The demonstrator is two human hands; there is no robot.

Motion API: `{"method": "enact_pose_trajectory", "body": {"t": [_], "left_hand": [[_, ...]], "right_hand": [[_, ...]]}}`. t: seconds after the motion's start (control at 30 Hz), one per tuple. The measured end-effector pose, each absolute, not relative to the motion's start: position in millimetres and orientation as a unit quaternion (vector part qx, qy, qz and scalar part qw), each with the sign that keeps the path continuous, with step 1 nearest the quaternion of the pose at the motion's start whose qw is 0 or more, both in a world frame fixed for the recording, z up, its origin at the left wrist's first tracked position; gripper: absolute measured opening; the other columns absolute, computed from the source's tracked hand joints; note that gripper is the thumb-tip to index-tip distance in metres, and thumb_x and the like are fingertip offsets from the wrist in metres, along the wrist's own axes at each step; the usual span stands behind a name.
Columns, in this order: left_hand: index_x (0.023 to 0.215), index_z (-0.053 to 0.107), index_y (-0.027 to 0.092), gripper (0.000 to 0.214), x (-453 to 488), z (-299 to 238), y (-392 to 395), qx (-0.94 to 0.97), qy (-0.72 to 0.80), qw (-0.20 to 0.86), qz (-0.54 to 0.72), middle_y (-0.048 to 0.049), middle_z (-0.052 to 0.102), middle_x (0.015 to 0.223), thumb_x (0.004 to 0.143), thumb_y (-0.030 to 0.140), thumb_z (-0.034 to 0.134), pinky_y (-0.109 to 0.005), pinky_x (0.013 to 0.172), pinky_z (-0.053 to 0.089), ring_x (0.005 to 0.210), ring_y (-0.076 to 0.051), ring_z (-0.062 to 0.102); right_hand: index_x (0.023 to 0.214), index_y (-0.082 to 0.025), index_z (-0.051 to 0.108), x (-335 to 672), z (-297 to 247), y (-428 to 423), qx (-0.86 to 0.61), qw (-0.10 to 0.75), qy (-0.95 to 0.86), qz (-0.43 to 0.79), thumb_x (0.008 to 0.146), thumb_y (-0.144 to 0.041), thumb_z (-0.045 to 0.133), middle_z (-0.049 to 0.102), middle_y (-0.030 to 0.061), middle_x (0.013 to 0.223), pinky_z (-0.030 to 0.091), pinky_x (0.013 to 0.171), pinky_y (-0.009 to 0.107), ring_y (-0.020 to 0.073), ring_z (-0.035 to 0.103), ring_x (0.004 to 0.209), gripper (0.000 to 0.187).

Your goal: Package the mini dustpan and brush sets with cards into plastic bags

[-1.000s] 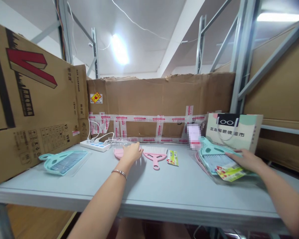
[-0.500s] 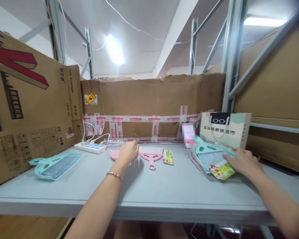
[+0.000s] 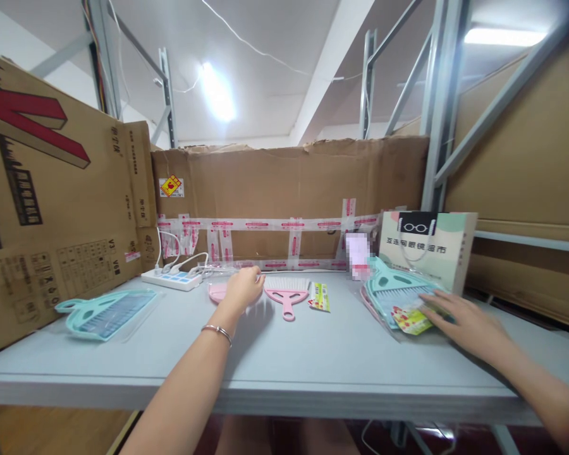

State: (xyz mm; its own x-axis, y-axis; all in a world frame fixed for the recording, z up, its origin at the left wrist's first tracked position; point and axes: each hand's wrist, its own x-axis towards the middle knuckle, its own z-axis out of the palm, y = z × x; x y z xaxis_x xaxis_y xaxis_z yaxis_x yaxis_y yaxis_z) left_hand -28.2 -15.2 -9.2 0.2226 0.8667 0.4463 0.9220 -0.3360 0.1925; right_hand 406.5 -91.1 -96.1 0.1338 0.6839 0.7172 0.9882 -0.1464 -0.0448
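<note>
My left hand (image 3: 244, 288) rests over a pink dustpan (image 3: 217, 292) at the middle of the table, its fingers bent and closed at the far side, partly hidden from me. Just to its right lies a pink hand brush (image 3: 288, 294), white bristles pointing away. A green and yellow card (image 3: 319, 297) is beside the brush. Stretched out fingers of my right hand (image 3: 459, 319) lie against a turquoise dustpan and brush set (image 3: 398, 287) in clear plastic with a colourful label. Pink edges show beneath that set.
Another wrapped turquoise dustpan and brush (image 3: 109, 315) lies at the left. A white power strip (image 3: 173, 279) with plugged cables sits at the back. A printed paper bag (image 3: 429, 243) stands behind the right pile. Cardboard boxes (image 3: 275, 180) wall the table's rear and left.
My right hand has flattened, its fingers now straighter and slightly lower along the turquoise set's edge. The left hand stays over the pink dustpan. The view has shifted slightly.
</note>
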Motion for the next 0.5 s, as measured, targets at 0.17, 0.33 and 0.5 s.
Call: {"method": "enact_pose_trajectory", "body": {"t": [0.17,0.33,0.5], "left_hand": [[0.094,0.063,0.019,0.029,-27,-8,-16,-0.781,-0.572,0.05,-0.247,-0.0106,0.067,0.1,0.085,0.032,0.039,-0.029,0.07,0.042,0.09,-0.023,0.061],[0.094,0.063,0.019,0.03,-27,-9,-15,-0.781,-0.57,0.049,-0.252,-0.0095,0.068,0.099,0.085,0.033,0.038,-0.028,0.069,0.042,0.089,-0.022,0.061],[0.093,0.063,0.019,0.03,-28,-10,-12,-0.786,-0.564,0.053,-0.247,-0.0093,0.068,0.097,0.085,0.034,0.038,-0.029,0.068,0.042,0.087,-0.023,0.062]], "right_hand": [[0.08,-0.02,0.062,392,-64,-105,-0.795,0.252,-0.482,-0.269,0.078,-0.059,0.039,0.066,0.0211,0.086,0.046,0.063,0.042,0.0336,0.063,0.079,0.045],[0.076,-0.024,0.067,392,-59,-117,-0.813,0.293,-0.492,-0.105,0.075,-0.058,0.039,0.071,0.0134,0.086,0.05,0.065,0.04,0.032,0.066,0.077,0.044],[0.124,-0.013,0.054,406,-84,-121,-0.704,0.295,-0.645,-0.039,0.074,-0.05,0.037,0.049,0.0113,0.133,0.038,0.102,0.035,0.0265,0.047,0.122,0.065]]}}
